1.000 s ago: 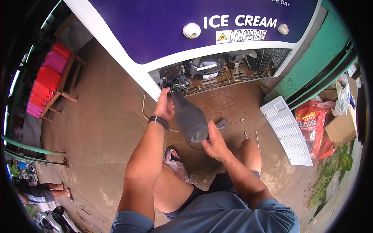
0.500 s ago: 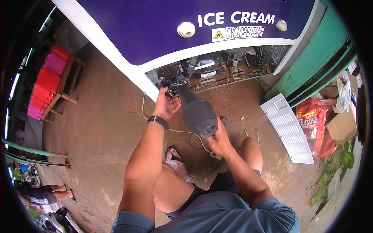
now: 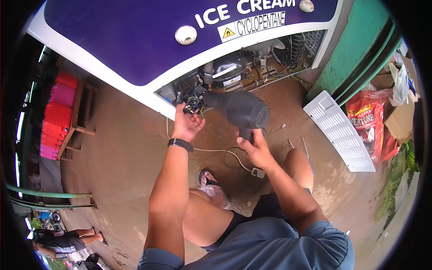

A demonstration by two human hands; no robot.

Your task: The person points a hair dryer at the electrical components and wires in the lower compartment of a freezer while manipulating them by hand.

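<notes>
I have a matte black, tapered plastic hair dryer (image 3: pixel 240 108) in my right hand (image 3: pixel 258 150), which is wrapped around its handle; its body lies above and ahead of that hand, nozzle pointing left. Just off the nozzle is a tangled bundle of black electrical parts and coloured wires (image 3: pixel 193 104), held at the fingertips of my left hand (image 3: pixel 188 123), thumb at its edge, palm turned up and the other fingers loosely curled. I can't tell whether nozzle and bundle touch, or whether the dryer is running.

The step in hand, I judge, is aiming the nozzle at the bundle; the next move calls for a steady right wrist and a left hand clear of the nozzle's mouth.

Compared with half a second ago, I hold the dryer more crosswise, its handle now plain to see, where it slanted towards me then.

Beyond my left hand opens the base of a purple-and-white ice cream freezer (image 3: pixel 135 45), with a rounded black compressor (image 3: pixel 231 67) inside. Nearer me than my right hand, an off-white cable ends in a pale socket block (image 3: pixel 258 173) on the brown concrete floor (image 3: pixel 130 148). Well to that hand's right is a white slotted panel (image 3: pixel 344 132).
</notes>
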